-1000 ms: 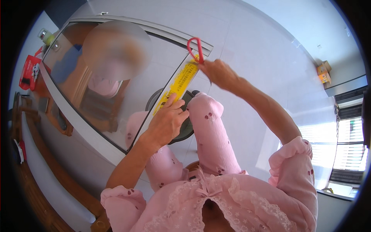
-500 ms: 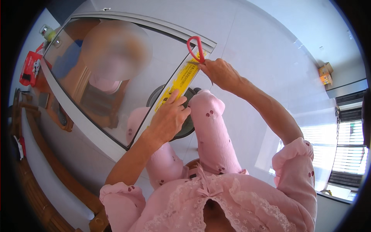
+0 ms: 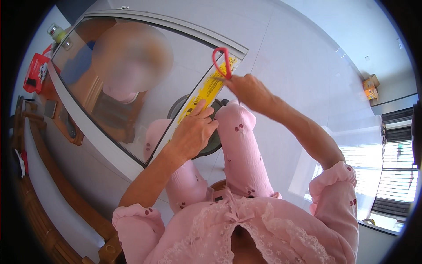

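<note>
Right hand (image 3: 252,92): clamped on red scissors (image 3: 227,66); a slip could nick left hand (image 3: 191,134) or right knee (image 3: 236,118)
Left hand: fingers on yellow label (image 3: 207,90); can't tell if gripping frame (image 3: 239,52)
Yellow label: along mirror's (image 3: 189,57) right edge; uneven force could tear it
Mirror: right edge by dark tub (image 3: 215,143); poor bracing could let it shift
</note>
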`<state>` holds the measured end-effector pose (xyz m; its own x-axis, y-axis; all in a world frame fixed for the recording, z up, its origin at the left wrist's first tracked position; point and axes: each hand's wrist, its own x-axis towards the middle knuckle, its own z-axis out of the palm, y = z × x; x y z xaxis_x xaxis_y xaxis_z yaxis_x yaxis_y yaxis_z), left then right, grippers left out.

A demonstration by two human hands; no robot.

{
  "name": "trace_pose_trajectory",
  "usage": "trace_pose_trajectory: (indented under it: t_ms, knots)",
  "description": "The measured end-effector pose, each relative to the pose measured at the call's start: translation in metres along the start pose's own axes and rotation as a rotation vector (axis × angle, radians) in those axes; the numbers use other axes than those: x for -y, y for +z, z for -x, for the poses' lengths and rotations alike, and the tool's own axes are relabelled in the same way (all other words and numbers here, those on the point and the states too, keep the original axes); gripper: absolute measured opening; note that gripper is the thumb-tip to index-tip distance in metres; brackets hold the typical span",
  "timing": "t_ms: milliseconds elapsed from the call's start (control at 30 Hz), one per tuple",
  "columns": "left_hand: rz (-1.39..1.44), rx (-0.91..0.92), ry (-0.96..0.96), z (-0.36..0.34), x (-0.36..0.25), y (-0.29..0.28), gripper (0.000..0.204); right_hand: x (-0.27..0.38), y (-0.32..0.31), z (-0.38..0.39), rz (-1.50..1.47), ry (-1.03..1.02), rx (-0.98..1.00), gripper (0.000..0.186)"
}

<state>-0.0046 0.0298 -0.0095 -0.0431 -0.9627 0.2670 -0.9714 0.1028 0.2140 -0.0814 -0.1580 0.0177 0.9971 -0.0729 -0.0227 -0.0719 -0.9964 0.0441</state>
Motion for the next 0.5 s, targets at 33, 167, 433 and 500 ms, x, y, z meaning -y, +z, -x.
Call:
trace_pose_trajectory:
  t_ms: [33, 167, 433, 500]
  knots:
    - [0.000, 0.000, -0.001, 0.000, 0.000, 0.001, 0.007, -0.007, -0.005, -0.003, -0.008, 0.048, 0.058, 0.018]
    - [0.005, -0.019, -0.005, 0.000, 0.000, 0.002, 0.006, 0.007, -0.005, 0.000, -0.110, 0.052, -0.037, 0.019]
    - [0.002, -0.026, 0.005, -0.001, -0.001, 0.000, 0.005, 0.006, 0.000, -0.002, -0.197, 0.170, 0.051, 0.022]
    - [-0.035, 0.003, 0.013, 0.001, 0.000, 0.001, 0.003, 0.025, -0.013, -0.001, -0.310, 0.322, 0.175, 0.019]
